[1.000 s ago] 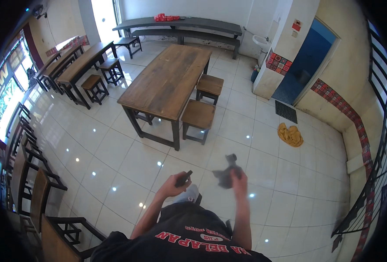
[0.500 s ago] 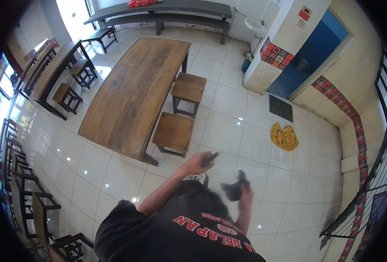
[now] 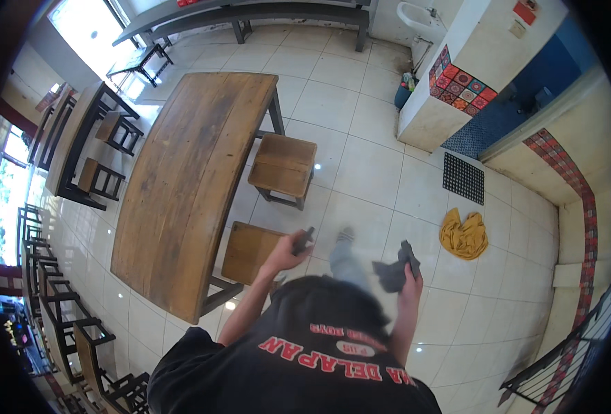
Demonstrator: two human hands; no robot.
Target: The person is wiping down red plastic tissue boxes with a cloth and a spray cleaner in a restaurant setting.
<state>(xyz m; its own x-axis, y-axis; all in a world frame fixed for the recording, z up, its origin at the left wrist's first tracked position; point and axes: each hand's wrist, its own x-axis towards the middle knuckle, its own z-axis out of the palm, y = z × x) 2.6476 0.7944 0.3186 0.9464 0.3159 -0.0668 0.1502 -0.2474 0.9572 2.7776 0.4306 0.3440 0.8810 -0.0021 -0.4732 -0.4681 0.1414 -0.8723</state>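
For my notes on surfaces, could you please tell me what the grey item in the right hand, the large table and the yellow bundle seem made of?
Grey item: perhaps matt cloth, from its dull flap, but unclear.
Large table: apparently brown wood, satin-looking, with grain and plank lines.
Yellow bundle: likely soft, matt fabric, judging by its folds.

Daylight glares through the upper-left opening point(image 3: 84, 41), glints dot the floor point(image 3: 360, 169), the leg point(image 3: 349, 264) blurs, and picture edges bend.
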